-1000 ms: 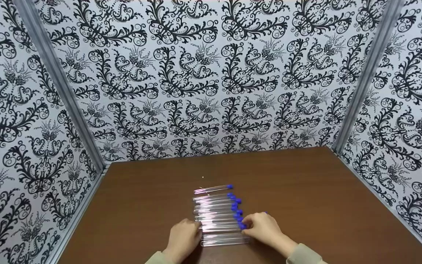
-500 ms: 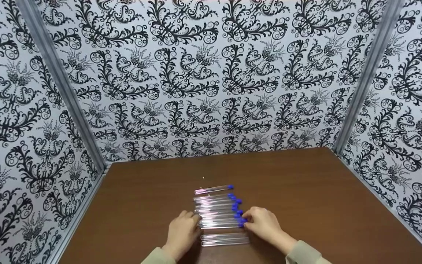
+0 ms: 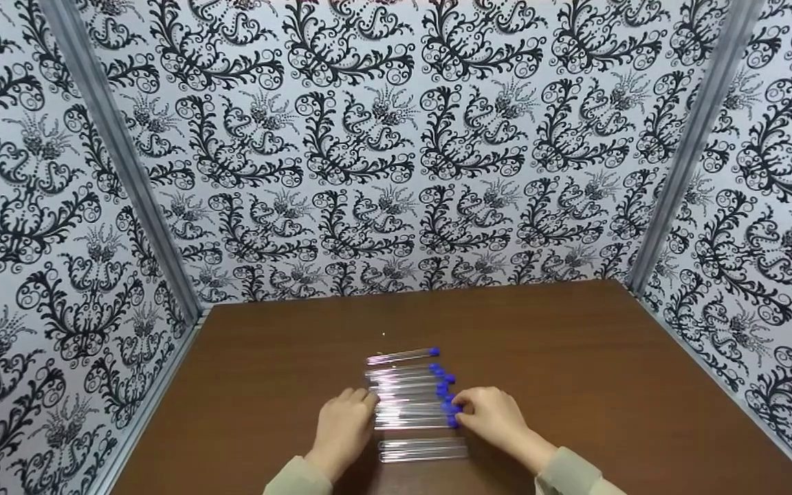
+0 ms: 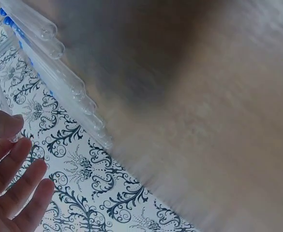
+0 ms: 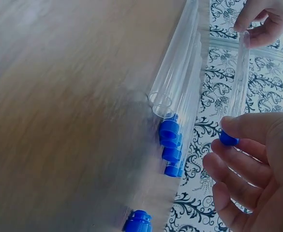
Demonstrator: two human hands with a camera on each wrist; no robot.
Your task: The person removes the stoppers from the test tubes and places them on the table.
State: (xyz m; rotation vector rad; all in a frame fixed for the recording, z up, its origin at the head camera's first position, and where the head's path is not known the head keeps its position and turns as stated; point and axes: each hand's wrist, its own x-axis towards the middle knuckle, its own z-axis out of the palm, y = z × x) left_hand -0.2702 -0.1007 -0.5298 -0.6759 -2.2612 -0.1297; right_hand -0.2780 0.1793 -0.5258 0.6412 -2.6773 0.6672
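A clear test tube (image 5: 240, 72) is held off the table between both hands. My left hand (image 3: 344, 427) pinches its rounded end, as the left wrist view shows from close by. At the other end, the thumb and fingers of my right hand (image 3: 497, 417) grip the blue cap (image 5: 229, 139). Beneath the held tube lies a row of capped test tubes (image 3: 403, 390), side by side with their blue caps to the right. Nearer the person, a few uncapped tubes (image 3: 423, 451) lie parallel, their open mouths on the right.
One loose blue cap (image 5: 138, 223) stands on the brown table (image 3: 272, 344), apart from the tubes. A capped tube (image 3: 399, 357) lies slightly separate at the far end of the row. Patterned walls (image 3: 396, 172) enclose the table's back and sides.
Both hands have shifted slightly farther from the person with the held tube, away from the uncapped tubes and over the capped row. The tubes on the table lie as before.
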